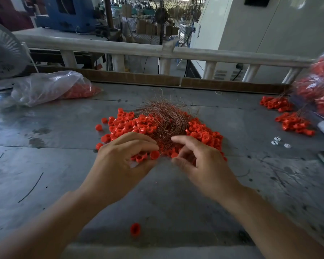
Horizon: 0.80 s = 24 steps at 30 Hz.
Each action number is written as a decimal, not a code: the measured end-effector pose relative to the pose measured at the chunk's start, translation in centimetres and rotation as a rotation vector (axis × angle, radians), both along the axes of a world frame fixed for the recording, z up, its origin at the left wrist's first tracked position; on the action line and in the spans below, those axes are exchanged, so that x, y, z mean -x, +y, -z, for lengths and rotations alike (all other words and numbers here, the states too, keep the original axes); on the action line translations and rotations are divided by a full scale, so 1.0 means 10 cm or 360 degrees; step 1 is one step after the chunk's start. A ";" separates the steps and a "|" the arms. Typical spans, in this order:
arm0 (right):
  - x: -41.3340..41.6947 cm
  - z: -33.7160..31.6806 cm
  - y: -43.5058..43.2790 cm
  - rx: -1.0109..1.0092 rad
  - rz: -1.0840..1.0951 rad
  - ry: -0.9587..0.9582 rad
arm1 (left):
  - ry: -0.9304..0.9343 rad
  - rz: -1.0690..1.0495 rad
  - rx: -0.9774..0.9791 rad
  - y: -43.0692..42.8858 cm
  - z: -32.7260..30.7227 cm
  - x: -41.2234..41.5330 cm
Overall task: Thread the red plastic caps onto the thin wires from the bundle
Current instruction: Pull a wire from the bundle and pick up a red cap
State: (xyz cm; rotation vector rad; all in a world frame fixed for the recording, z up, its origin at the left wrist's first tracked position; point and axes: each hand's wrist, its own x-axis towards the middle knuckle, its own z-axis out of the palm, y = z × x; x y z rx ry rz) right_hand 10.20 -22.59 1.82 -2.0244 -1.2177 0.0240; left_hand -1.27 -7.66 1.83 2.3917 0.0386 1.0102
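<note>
Nearest to me, well on the near side of the wire bundle (165, 120), one stray red cap (135, 228) lies alone on the grey metal table (64, 165), which is scratched and stained.

Then come the two hands, at the near end of the bundle. My left hand (123, 152) has its fingers curled down over the caps at the bundle's near-left. I cannot tell if it grips one, because the picture is blurred there. My right hand (200, 161) is loosely spread and holds nothing I can see, its forefinger pointing to the wire ends.

The bundle runs away from me. Its gathered end lies between the hands, and its free tips fan out on the far side. I judge the right hand a little nearer to the wire ends, so it should draw out one wire.

The wires are thin, coppery and springy-looking. The pile of red caps (131, 126) under and beside them is smooth plastic, short and round, open on one side.

Far left of the bundle lies a clear plastic bag (45, 86).
</note>
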 end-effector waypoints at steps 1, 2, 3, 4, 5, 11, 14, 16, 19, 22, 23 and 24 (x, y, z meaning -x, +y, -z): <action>0.01 -0.01 0.02 -0.0084 -0.0058 0.0062 | -0.0027 0.0056 -0.0017 -0.03 -0.03 0.03; 0.02 -0.02 0.03 -0.0151 -0.0130 0.0095 | -0.0041 0.0129 -0.0035 -0.07 -0.05 0.05; 0.04 -0.02 0.04 -0.0203 -0.0206 0.0072 | -0.0045 0.0209 -0.0049 -0.10 -0.06 0.06; 0.06 -0.03 0.05 -0.0247 -0.0261 -0.0017 | -0.0046 0.0289 -0.0055 -0.14 -0.06 0.07; 0.09 -0.04 0.05 -0.0288 -0.0286 -0.0149 | -0.0051 0.0359 -0.0043 -0.16 -0.06 0.08; 0.15 -0.11 -0.01 -0.0608 -0.0307 -0.0190 | -0.0114 0.0634 0.0577 -0.18 -0.09 0.14; 0.16 -0.13 -0.01 -0.0602 -0.0334 -0.0061 | -0.0062 0.0652 0.0896 -0.18 -0.10 0.14; 0.16 -0.13 -0.02 -0.0573 -0.0283 -0.0110 | -0.0025 0.0552 0.1077 -0.16 -0.10 0.12; 0.16 -0.11 -0.01 -0.0439 -0.0308 -0.0062 | 0.0000 0.0413 0.1181 -0.14 -0.09 0.09; 0.12 -0.04 0.01 -0.0182 -0.0291 -0.0018 | 0.0024 0.0263 0.1160 -0.13 -0.06 0.04; 0.11 -0.01 0.02 -0.0125 -0.0266 0.0006 | 0.0054 0.0201 0.1130 -0.11 -0.04 0.02; 0.08 0.01 0.02 -0.0082 -0.0235 0.0045 | 0.0088 0.0147 0.1110 -0.09 -0.02 0.01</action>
